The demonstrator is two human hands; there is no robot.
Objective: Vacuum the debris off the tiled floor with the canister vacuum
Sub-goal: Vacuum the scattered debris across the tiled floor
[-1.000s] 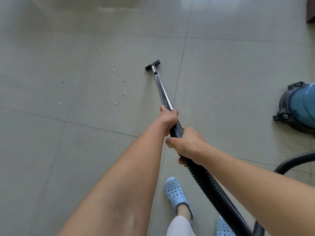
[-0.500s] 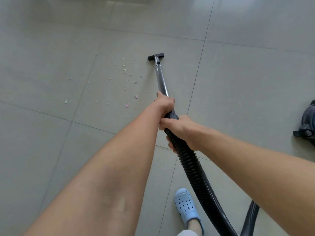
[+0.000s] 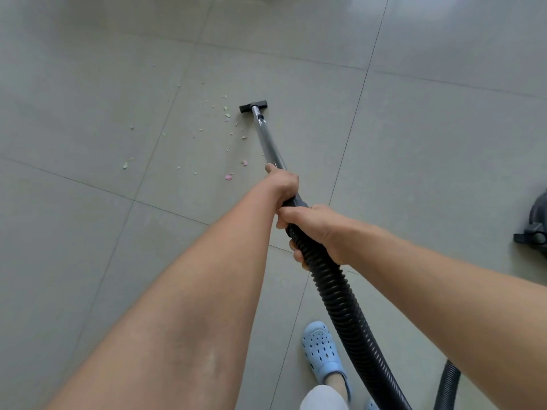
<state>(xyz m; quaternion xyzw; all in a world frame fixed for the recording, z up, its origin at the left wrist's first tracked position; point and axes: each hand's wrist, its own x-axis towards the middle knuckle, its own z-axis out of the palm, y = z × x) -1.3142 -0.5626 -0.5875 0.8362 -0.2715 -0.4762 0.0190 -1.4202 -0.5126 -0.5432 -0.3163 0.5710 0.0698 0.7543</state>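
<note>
Both hands have a firm grip on the vacuum: the left hand (image 3: 283,181) is wrapped around the lower end of the smooth, shiny metal wand (image 3: 268,137), and the right hand (image 3: 315,232) just behind it curls round the ribbed black hose (image 3: 340,297) where it meets the wand's dark collar. The two fists sit nearly touching, one ahead of the other.

The wand slants down and away to a flat, black T-shaped floor nozzle (image 3: 254,105), which rests on the glossy grey tiled floor (image 3: 88,84). Just left of the nozzle and wand lies the debris (image 3: 228,115): small, pale, papery flakes, some greenish, a couple pink, scattered thinly across one large square tile and slightly over its grout line.

The corrugated hose curves back past a light-blue perforated clog (image 3: 324,352) and out at the bottom edge. At the far right edge, well apart from the flakes, a rounded dark part of the canister vacuum (image 3: 534,229) shows.
</note>
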